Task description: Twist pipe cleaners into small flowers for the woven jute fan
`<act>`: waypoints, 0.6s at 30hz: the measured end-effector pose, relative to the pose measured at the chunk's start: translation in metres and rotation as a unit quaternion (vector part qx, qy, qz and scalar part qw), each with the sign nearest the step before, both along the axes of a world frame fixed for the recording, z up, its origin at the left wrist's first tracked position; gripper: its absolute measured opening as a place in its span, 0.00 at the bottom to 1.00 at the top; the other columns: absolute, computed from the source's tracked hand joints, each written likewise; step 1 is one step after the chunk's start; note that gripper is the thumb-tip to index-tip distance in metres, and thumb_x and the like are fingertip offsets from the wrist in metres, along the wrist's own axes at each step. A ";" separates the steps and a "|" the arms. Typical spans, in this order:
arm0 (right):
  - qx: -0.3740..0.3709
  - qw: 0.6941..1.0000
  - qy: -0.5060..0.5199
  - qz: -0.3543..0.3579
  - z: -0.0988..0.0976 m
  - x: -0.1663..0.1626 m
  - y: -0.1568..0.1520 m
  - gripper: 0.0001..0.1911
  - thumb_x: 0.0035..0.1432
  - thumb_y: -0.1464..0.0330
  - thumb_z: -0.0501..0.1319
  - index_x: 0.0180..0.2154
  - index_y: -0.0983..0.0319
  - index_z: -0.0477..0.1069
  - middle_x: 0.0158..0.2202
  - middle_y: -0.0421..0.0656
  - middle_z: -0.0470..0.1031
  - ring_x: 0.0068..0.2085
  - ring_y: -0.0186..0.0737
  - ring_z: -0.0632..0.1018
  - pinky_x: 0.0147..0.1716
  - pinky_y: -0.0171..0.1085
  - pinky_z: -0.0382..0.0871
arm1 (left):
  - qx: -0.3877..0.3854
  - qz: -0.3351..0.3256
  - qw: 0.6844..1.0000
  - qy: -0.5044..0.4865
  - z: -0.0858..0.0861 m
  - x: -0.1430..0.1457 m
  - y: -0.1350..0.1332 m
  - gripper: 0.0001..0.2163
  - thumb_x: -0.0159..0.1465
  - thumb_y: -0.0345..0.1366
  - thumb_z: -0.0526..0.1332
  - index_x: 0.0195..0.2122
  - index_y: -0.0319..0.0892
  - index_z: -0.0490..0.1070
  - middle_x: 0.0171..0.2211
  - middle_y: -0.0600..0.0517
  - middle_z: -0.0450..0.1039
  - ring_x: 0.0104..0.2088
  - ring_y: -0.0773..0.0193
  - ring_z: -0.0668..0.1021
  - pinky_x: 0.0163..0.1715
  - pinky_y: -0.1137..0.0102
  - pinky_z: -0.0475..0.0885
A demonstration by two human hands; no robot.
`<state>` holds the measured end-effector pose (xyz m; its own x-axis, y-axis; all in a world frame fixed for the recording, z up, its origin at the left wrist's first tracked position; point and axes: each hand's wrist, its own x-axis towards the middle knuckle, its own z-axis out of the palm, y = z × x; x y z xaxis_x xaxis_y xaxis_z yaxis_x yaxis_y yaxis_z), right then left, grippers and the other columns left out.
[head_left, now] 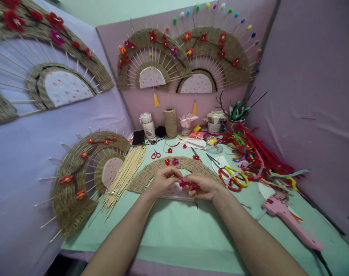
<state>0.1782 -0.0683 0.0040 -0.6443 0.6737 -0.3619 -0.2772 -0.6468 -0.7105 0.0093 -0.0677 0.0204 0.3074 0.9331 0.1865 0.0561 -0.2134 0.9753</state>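
Observation:
Both hands meet over a fan-shaped craft piece (145, 175) wrapped in twine, lying flat on the table. My right hand (204, 184) is closed around a magenta pipe cleaner (191, 184). The fingertips of my left hand (166, 180) pinch the left end of the same piece, close to the right fingers. A red flower (167, 161) and a purple flower (175, 161) sit at the fan's top edge. Beyond it lie more red flowers (196, 157). My hands partly hide the fan's dotted white centre (174, 190).
Thin wooden sticks (125, 176) lie at left beside a finished fan (76, 172). To the right are scissors with yellow and red handles (234, 176), a heap of pipe cleaners (255, 149) and a pink glue gun (292, 220). A twine spool (170, 122) and white bottle (147, 125) stand behind.

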 end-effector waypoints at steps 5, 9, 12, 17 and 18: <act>0.030 0.999 0.019 0.004 0.003 0.004 0.001 0.11 0.46 0.65 0.66 0.28 0.66 0.69 0.20 0.36 0.63 0.20 0.24 0.60 0.16 0.24 0.46 | -0.051 0.018 0.991 -0.122 -0.006 0.002 0.003 0.07 0.46 0.27 0.67 0.26 0.38 0.72 0.24 0.54 0.73 0.26 0.70 0.73 0.29 0.75 0.67; 0.243 0.953 -0.084 -0.162 0.009 0.002 -0.002 0.13 0.51 0.61 0.62 0.36 0.63 0.71 0.29 0.40 0.70 0.26 0.29 0.68 0.23 0.28 0.60 | -0.157 0.034 0.943 -0.293 -0.015 0.005 0.009 0.13 0.44 0.30 0.71 0.29 0.38 0.70 0.25 0.55 0.72 0.25 0.73 0.72 0.28 0.77 0.66; 0.439 0.860 -0.172 -0.193 0.012 -0.002 -0.006 0.12 0.51 0.66 0.63 0.40 0.59 0.71 0.38 0.42 0.72 0.38 0.35 0.72 0.36 0.34 0.66 | -0.200 0.037 0.920 -0.335 -0.019 0.006 0.009 0.15 0.43 0.30 0.72 0.30 0.38 0.69 0.25 0.55 0.72 0.25 0.73 0.73 0.28 0.77 0.66; 0.594 0.733 -0.242 -0.226 0.014 -0.006 -0.012 0.05 0.56 0.69 0.58 0.36 0.60 0.71 0.37 0.43 0.72 0.40 0.38 0.71 0.41 0.37 0.64 | -0.201 0.011 0.917 -0.345 -0.021 0.008 0.007 0.14 0.45 0.29 0.71 0.30 0.37 0.69 0.25 0.54 0.71 0.27 0.72 0.73 0.30 0.77 0.67; 0.599 0.724 -0.254 -0.231 0.015 -0.007 -0.013 0.04 0.56 0.69 0.57 0.34 0.61 0.70 0.35 0.43 0.71 0.38 0.38 0.71 0.39 0.37 0.64 | -0.201 0.009 0.917 -0.345 -0.021 0.009 0.007 0.14 0.44 0.30 0.71 0.30 0.37 0.69 0.25 0.54 0.71 0.27 0.72 0.73 0.31 0.76 0.67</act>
